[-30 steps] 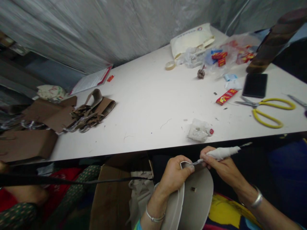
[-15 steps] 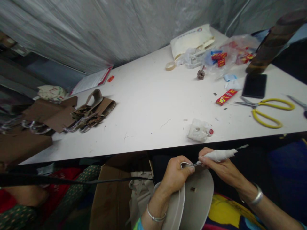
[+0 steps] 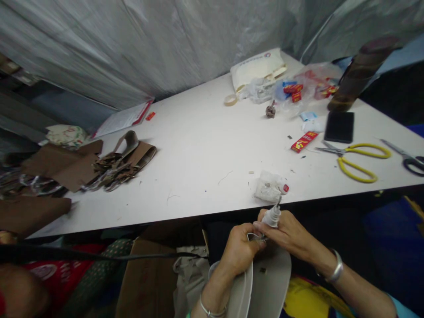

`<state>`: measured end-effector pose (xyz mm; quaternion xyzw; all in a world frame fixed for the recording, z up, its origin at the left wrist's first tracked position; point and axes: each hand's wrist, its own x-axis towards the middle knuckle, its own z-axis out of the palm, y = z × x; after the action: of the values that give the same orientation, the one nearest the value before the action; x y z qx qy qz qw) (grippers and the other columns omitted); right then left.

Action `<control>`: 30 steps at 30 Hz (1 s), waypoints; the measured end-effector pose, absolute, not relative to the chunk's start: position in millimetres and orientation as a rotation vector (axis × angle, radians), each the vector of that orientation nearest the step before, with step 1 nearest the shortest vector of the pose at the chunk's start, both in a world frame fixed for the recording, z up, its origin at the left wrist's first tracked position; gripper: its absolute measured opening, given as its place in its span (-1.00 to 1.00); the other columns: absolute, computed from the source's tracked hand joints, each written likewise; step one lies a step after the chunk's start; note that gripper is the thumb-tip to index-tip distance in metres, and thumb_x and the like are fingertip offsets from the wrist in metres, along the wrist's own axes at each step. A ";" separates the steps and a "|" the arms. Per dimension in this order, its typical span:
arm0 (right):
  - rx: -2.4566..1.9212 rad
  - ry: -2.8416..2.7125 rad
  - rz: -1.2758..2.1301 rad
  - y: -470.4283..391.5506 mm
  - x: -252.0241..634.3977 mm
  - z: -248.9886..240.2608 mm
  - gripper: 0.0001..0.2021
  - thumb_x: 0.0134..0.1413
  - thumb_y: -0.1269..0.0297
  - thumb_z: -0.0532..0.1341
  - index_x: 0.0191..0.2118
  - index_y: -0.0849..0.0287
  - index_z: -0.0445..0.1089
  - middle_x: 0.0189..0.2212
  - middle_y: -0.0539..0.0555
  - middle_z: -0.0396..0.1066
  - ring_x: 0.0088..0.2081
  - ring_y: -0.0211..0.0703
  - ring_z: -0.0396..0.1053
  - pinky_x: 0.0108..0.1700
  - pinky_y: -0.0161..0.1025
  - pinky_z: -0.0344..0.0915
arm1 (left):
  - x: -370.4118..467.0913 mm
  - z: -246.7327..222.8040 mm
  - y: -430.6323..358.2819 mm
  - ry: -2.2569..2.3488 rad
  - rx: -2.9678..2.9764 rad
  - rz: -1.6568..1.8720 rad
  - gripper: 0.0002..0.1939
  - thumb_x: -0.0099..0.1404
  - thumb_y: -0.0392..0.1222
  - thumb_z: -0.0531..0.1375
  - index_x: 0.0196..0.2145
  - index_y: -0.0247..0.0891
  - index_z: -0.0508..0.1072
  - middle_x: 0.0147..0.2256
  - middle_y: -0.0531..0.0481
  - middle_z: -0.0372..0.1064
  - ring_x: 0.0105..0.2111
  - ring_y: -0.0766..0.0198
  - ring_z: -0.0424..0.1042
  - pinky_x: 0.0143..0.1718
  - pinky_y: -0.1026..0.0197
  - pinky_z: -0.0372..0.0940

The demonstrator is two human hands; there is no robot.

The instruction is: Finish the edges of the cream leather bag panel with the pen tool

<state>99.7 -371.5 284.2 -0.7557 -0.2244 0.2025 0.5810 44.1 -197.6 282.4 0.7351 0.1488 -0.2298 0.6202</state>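
Observation:
Near the table's front edge, my left hand [image 3: 239, 249] is closed, pinching a thin white cord at the upper end of a pale grey, curved bag-like piece [image 3: 270, 282]. A small dark rectangular spot shows on its inner face. My right hand [image 3: 286, 229] is wrapped round a thin metal-tipped tool with a white-wrapped handle [image 3: 272, 216]. The handle tilts up toward the table, and the tool's working end is at my left fingertips, partly hidden by my fingers. Just beyond the hands, a crumpled whitish packet [image 3: 269, 187] with a red cap beside it lies on the table.
Yellow-handled scissors [image 3: 359, 162], black-handled scissors [image 3: 412, 163], a phone [image 3: 339, 127] and a red packet [image 3: 304, 141] lie on the table's right. Brown folded pieces [image 3: 129, 154] lie left. Below is a cardboard box [image 3: 142, 278]; a co-worker's sleeve [image 3: 96, 274] shows lower left.
My right hand has turned the white-handled tool from pointing rightward to more upright and moved it closer to my left hand. The view has shifted slightly.

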 end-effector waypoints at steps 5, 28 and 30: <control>-1.929 -0.385 0.141 -358.0 83.8 274.4 -0.54 0.38 -0.07 0.21 -0.46 0.16 0.38 -0.57 0.00 0.36 -0.52 -0.25 0.29 -0.41 -0.27 0.17 | 43.5 280.0 -196.9 0.378 1.702 -0.418 -0.88 0.04 -0.33 0.27 -0.38 -0.34 0.55 -0.39 0.00 0.45 -0.35 0.26 0.32 -0.28 0.23 0.17; -1.904 -0.198 -0.293 -399.5 121.2 268.1 -0.71 0.37 -0.05 0.26 -0.18 0.08 0.49 -0.27 0.03 0.54 -0.27 -0.14 0.50 -0.19 -0.26 0.43 | 62.0 273.7 -123.4 0.557 1.278 -0.363 -0.46 -0.08 0.09 0.55 -0.33 -0.31 0.45 -0.49 0.06 0.39 -0.48 0.36 0.32 -0.36 0.28 0.18; -1.929 -0.221 -0.306 -399.2 122.0 264.9 -0.73 0.38 -0.02 0.27 -0.16 0.08 0.48 -0.24 0.04 0.54 -0.23 -0.11 0.51 -0.13 -0.24 0.44 | 63.6 274.8 -120.6 0.580 1.278 -0.355 -0.44 -0.13 0.09 0.57 -0.33 -0.32 0.48 -0.49 0.05 0.40 -0.48 0.35 0.33 -0.36 0.27 0.19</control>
<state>122.0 -399.2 264.9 -0.8166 -0.0937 -0.1295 0.5546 63.6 -120.6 274.8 0.5848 0.2652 -0.1625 0.7492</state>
